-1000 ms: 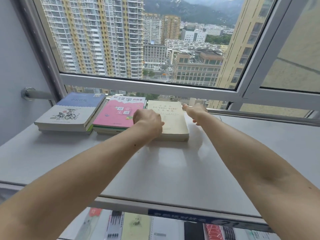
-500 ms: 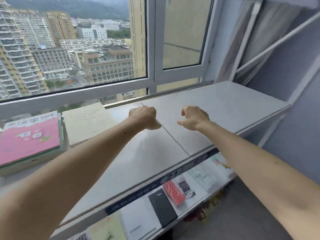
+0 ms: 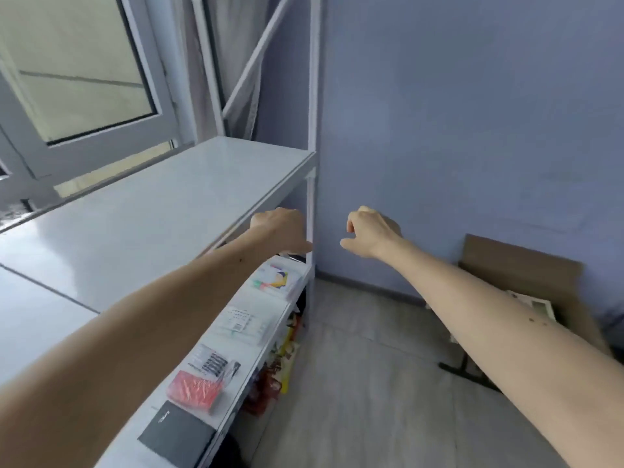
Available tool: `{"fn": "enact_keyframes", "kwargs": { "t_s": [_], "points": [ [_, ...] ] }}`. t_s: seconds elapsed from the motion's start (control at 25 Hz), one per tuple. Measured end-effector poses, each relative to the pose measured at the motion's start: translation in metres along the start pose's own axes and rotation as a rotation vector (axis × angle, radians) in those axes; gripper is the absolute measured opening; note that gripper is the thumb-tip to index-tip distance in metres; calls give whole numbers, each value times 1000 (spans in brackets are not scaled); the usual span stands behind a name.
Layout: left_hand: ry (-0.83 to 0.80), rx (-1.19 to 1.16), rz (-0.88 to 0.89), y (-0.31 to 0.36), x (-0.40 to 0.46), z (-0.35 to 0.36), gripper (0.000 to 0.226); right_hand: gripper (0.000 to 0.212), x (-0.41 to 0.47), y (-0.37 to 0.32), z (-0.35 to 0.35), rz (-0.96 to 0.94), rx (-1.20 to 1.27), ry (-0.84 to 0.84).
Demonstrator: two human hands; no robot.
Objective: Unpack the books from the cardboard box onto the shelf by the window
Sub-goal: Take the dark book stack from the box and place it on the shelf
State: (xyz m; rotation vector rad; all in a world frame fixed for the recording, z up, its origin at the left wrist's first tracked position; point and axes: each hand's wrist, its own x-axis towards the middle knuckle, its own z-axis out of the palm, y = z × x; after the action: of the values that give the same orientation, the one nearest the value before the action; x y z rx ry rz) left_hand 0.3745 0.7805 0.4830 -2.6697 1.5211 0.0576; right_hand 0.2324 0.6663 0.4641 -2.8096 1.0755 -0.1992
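Note:
The white shelf (image 3: 141, 211) by the window fills the left half of the view; the stretch of its top in sight is bare, and the books laid on it are out of frame. A brown cardboard box (image 3: 526, 275) stands on the floor at the right against the blue wall, with a pale book (image 3: 531, 305) showing inside behind my right forearm. My left hand (image 3: 282, 231) hovers past the shelf's right front edge, fingers loosely curled, holding nothing. My right hand (image 3: 369, 233) hangs in the air beside it, also loosely curled and empty.
A lower shelf board (image 3: 250, 336) carries stationery packs, a red packet (image 3: 196, 390) and a dark notebook (image 3: 175, 434). A white upright post (image 3: 312, 130) marks the shelf's right end. A black metal foot (image 3: 466, 371) lies on the grey floor near the box.
My view has swung right, from the books on the shelf to the shelf's right end, the blue wall and the box. Both hands left the beige book and moved right, empty.

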Motion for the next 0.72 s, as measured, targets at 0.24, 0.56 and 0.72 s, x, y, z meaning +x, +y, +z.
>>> {"fn": "enact_keyframes", "kwargs": {
  "t_s": [0.24,0.56,0.72],
  "points": [
    [-107,-68,153,183,76,20,36,27,-21,193,-9,171,-51,-76],
    [-209,-81,314,389,189,95,31,27,-27,416,27,406,-66,-164],
    [-263,-87,379,463,256,134,34,24,2,511,54,508,-55,-221]
  ]
}}
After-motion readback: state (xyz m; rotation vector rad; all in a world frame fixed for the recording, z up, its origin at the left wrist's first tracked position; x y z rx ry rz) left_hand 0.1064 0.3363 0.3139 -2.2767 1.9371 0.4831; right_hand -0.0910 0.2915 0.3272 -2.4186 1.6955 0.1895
